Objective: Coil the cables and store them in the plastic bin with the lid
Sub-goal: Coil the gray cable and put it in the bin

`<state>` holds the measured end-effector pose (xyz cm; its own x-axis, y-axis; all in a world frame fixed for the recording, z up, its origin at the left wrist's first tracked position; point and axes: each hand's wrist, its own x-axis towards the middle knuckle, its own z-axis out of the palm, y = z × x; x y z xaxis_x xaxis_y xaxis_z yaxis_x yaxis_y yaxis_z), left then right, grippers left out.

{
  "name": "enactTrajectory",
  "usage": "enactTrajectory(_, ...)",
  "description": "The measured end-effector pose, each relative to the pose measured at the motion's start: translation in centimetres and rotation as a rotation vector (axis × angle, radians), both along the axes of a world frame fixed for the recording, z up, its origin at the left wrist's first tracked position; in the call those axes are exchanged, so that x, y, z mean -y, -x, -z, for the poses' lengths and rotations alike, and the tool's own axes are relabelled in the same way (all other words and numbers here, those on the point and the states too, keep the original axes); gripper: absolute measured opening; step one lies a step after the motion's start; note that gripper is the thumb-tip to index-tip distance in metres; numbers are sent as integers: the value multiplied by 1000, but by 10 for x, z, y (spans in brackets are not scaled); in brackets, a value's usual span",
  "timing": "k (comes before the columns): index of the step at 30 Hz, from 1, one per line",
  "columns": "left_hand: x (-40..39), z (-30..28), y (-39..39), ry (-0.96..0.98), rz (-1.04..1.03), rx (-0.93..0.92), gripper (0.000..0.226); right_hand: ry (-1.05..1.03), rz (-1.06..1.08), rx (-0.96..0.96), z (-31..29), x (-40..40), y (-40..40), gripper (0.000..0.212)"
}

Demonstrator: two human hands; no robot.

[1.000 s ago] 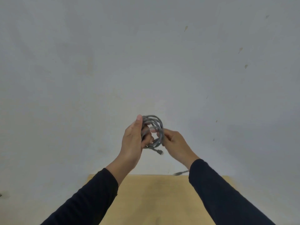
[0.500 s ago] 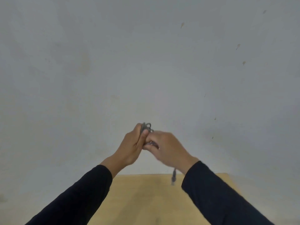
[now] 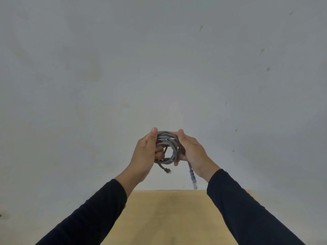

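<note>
A: Grey cable [image 3: 167,147], wound into several loops, held up in front of a pale wall [image 3: 106,76], above the far edge of the wooden worktop [image 3: 168,218]. Left hand [image 3: 145,154] curled round the left side of the coil, thumb up along it. Right hand [image 3: 192,152] curled round the right side.

B: Ends?

A: Two loose. A short one with a plug [image 3: 167,171] hangs under the coil; a longer tail with a connector [image 3: 192,179] drops below the right hand.

B: Progress?

A: Coiling looks nearly done, judging by the short tails. Tucking the ends and storing are left.

B: Bin contents?

A: Cannot say. No bin or lid in view, so nothing shows as stored.
</note>
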<state>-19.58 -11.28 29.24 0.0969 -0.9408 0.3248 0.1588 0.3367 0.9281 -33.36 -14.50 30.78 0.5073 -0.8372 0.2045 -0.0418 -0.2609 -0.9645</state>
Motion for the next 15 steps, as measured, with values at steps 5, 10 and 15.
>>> enactTrajectory(5,7,3,3,-90,-337,46,45,269,88,-220,5,-6,-9,26)
enactTrajectory(10,5,10,3,-97,-406,164,41,424,196,-337,8,-7,-14,17)
enactTrajectory(15,-8,11,1,69,-364,456,21,444,167,-382,6,-6,-8,19)
